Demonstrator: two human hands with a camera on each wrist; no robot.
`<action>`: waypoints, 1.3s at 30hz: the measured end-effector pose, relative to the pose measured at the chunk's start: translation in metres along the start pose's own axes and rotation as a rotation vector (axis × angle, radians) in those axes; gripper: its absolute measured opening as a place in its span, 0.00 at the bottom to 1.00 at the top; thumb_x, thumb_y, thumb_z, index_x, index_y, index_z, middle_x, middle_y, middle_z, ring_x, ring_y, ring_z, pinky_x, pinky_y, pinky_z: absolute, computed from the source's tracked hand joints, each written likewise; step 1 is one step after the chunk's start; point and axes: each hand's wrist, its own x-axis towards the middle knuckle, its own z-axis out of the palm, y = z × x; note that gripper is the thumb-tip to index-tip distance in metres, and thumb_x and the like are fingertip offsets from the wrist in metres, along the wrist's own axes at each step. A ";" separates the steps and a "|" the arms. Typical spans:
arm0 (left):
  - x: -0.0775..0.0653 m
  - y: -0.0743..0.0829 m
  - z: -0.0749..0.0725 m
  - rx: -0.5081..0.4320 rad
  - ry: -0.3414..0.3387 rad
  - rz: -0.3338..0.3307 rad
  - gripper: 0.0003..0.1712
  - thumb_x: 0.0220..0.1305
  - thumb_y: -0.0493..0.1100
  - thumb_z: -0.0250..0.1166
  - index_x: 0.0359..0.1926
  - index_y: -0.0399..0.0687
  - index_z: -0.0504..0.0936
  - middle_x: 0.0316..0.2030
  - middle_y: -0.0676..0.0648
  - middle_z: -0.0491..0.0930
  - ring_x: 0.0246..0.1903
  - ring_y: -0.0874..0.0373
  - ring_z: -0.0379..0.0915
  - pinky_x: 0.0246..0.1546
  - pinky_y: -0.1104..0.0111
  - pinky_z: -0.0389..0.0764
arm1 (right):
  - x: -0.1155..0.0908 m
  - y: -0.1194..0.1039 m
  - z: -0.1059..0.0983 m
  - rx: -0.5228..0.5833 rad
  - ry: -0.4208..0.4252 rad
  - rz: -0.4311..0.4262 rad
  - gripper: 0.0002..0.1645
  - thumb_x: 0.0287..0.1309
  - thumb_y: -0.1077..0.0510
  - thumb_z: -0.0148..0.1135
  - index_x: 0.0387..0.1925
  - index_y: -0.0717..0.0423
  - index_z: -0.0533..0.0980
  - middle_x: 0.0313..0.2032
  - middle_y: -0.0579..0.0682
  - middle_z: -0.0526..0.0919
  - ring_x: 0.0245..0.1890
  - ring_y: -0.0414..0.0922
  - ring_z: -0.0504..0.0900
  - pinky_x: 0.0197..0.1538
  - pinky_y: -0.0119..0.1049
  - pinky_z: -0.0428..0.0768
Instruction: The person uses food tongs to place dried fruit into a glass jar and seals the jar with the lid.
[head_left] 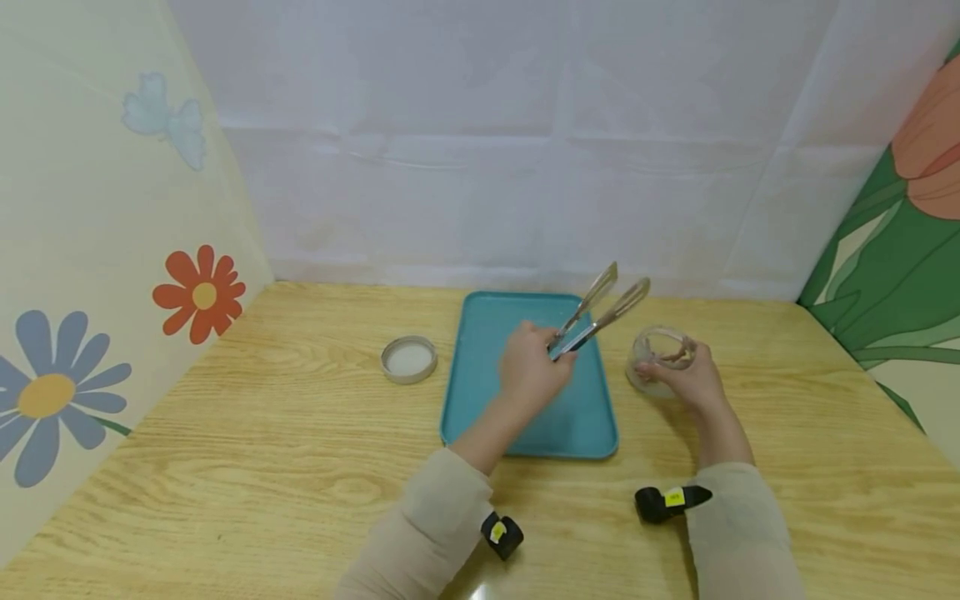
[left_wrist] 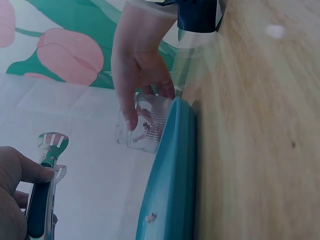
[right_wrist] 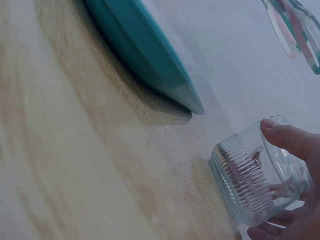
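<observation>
Over the blue tray [head_left: 483, 333], my left hand [head_left: 534, 367] grips metal tongs [head_left: 602, 322] with a dark handle. Their two slotted ends point up and to the right, spread apart. My right hand [head_left: 696, 382] holds a clear glass jar [head_left: 639, 354] to the right of the tray, thumb at the rim and fingers round the far side. Ribbed glass shows on the jar [right_wrist: 242, 175] in the right wrist view, with some small brownish-pink pieces inside. One small pinkish piece [left_wrist: 151, 217] shows at the tray in the left wrist view.
A round lid [head_left: 408, 360] with a pale inside lies left of the tray on the wooden table [head_left: 300, 450]. A white cloth backdrop [head_left: 480, 167] stands behind, and flower-painted panels rise at both sides. Black camera straps sit at both wrists.
</observation>
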 end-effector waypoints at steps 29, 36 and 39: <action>-0.006 -0.038 -0.025 0.205 -0.224 -0.215 0.08 0.41 0.46 0.62 0.16 0.48 0.74 0.21 0.51 0.65 0.21 0.58 0.62 0.15 0.65 0.64 | -0.010 -0.012 -0.001 0.014 -0.040 0.011 0.60 0.43 0.50 0.65 0.63 0.63 0.33 0.53 0.67 0.60 0.52 0.56 0.61 0.52 0.46 0.58; -0.007 -0.042 -0.022 0.268 -0.317 -0.236 0.06 0.40 0.41 0.59 0.14 0.47 0.72 0.22 0.50 0.66 0.21 0.57 0.63 0.16 0.64 0.65 | -0.009 -0.011 -0.001 0.009 -0.030 0.021 0.61 0.43 0.50 0.65 0.63 0.63 0.33 0.53 0.66 0.60 0.53 0.56 0.61 0.53 0.46 0.57; -0.007 -0.043 -0.021 0.281 -0.329 -0.240 0.06 0.40 0.41 0.59 0.14 0.47 0.72 0.22 0.49 0.66 0.21 0.56 0.63 0.15 0.63 0.64 | -0.009 -0.011 -0.001 0.014 -0.028 0.023 0.62 0.42 0.50 0.66 0.63 0.63 0.33 0.53 0.66 0.60 0.53 0.56 0.61 0.52 0.46 0.57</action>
